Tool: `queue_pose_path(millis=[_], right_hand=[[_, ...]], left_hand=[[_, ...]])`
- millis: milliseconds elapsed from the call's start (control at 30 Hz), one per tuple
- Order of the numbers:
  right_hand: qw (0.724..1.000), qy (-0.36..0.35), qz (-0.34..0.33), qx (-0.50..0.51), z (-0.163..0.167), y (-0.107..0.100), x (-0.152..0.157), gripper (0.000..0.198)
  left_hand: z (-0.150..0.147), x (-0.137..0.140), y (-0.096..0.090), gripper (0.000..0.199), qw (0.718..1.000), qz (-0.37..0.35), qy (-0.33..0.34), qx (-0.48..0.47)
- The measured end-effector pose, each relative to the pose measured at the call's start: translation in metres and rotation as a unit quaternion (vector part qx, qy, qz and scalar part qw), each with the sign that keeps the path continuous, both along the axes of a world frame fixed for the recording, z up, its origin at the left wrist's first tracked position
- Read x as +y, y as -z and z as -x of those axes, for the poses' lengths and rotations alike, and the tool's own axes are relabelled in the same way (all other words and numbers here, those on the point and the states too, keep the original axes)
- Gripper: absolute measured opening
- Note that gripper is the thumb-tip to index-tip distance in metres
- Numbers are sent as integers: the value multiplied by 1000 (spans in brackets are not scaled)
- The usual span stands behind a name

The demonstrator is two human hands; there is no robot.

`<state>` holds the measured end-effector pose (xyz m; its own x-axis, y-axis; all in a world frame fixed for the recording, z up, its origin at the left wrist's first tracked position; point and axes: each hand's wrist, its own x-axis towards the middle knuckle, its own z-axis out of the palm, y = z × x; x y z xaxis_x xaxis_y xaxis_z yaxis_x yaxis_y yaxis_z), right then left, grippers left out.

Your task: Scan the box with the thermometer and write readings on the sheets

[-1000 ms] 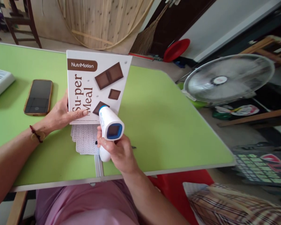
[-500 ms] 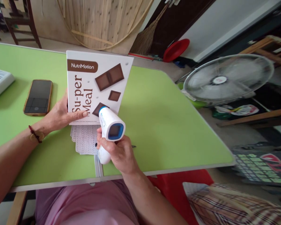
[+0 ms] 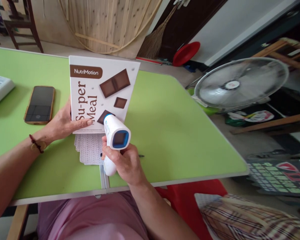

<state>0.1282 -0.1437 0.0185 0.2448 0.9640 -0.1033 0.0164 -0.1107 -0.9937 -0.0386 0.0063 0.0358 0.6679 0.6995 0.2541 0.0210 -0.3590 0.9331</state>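
Observation:
My left hand (image 3: 67, 118) grips the lower left side of a white NutriMotion box (image 3: 87, 93) printed with chocolate pieces; its thumb lies across the front and the other fingers are hidden behind. The box is held upright above the green table. My right hand (image 3: 126, 163) is wrapped round the handle of a white infrared thermometer (image 3: 117, 133) with a blue-rimmed screen. Its front end points at the box's lower part, overlapping it in view. Below the box, printed sheets (image 3: 91, 151) lie partly covered on the table. A dark pen (image 3: 141, 156) shows beside my right hand.
A phone (image 3: 39, 104) and a white box (image 3: 0, 90) lie on the green table (image 3: 180, 133) to the left. Beyond its right edge stands a fan (image 3: 240, 83). A red stool (image 3: 197, 196) and a plaid bag (image 3: 250, 216) are at the lower right.
The whole view has shifted slightly, so things appear a little further left. Both hands keep their hold, and the box and thermometer stay in nearly the same position relative to each other.

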Motion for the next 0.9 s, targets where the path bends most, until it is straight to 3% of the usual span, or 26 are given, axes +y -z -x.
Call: queue_pose_path(millis=[167,333,500,633,767,900], right_hand=[[1000,-7,-9,13,1,-2,2,21],[999,-12,-41,12,-2,-6,0,24],[986,27,-122,-114,-37,-11,-7,22],[935,87,-101,-329,-84,-7,2,43],[868,29,-67,-491,-116,6,23,49],[824,-28,-69,-562,-121,14,35,41]], left_hand=[[0,0,-1,43,1000,3,-8,0],[0,-3,1,59,998,-9,-55,-3],[1,-2,7,82,984,-85,-155,0],[4,5,12,96,977,-110,-182,25],[7,11,16,103,970,-128,-200,46],[8,12,15,108,968,-141,-203,50]])
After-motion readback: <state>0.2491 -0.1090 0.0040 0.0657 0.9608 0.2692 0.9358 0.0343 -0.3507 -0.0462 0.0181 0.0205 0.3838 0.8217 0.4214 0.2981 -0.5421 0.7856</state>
